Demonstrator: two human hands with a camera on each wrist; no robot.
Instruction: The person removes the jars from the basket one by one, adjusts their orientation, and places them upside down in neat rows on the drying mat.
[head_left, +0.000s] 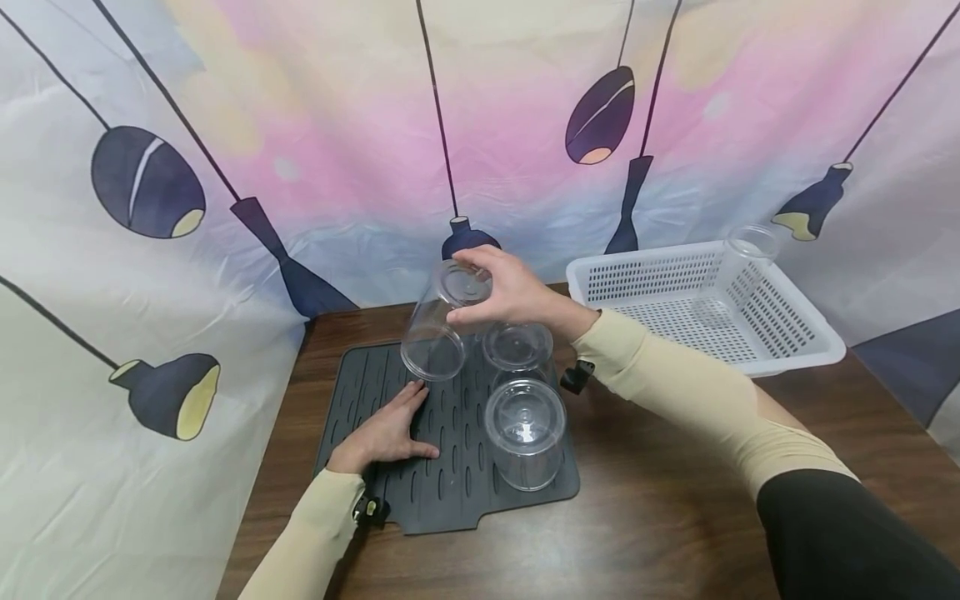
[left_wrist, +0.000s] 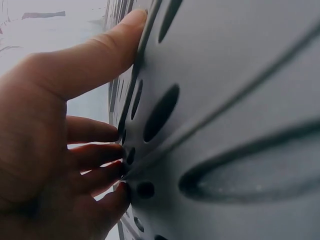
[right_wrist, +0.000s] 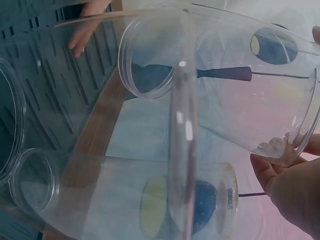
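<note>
My right hand (head_left: 510, 287) grips a clear cup (head_left: 427, 333) near its base, fingers on one side and thumb on the other. This cup is tilted, base up, with its round mouth low over the dark grey slotted drying mat (head_left: 465, 442). In the right wrist view, the fingers (right_wrist: 280, 167) curl at the end of the held cup (right_wrist: 240, 110). Palm down, my left hand (head_left: 390, 429) rests on the mat, thumb and fingers spread. The left wrist view shows its fingertips (left_wrist: 122, 195) touching the slotted surface.
Two more clear cups, a front one (head_left: 527, 437) and one behind it (head_left: 517, 346), stand base up along the mat's right side. At the back right, a white perforated basket (head_left: 806, 362) has another clear cup (head_left: 738, 271) in it. A patterned cloth (head_left: 360, 125) hangs behind the wooden table (head_left: 637, 508).
</note>
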